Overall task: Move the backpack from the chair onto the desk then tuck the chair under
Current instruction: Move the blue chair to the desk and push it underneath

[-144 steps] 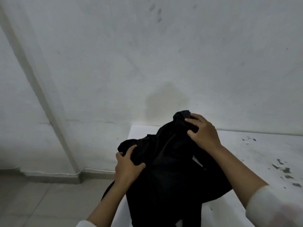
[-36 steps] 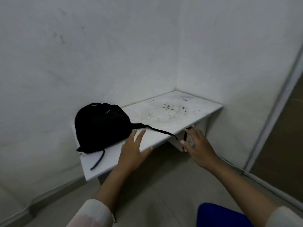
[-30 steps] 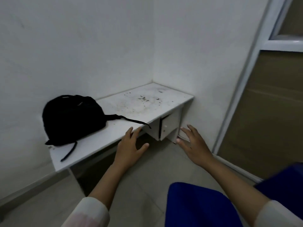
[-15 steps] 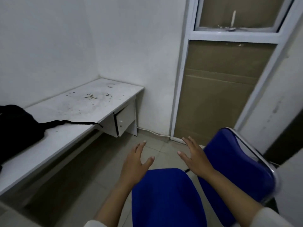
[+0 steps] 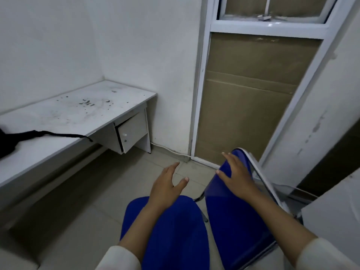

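Backpack, black and soft, is seen in the head view cut off at the left edge on the white counter, one strap trailed toward the front edge. The blue chair is stood well apart. The right hand is laid on its backrest, fingers spread; the left hand is held open above the seat.

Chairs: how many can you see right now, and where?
1. The blue chair stands on the floor at lower right, away from the desk; the right hand rests on its backrest. Others may sit out of frame.
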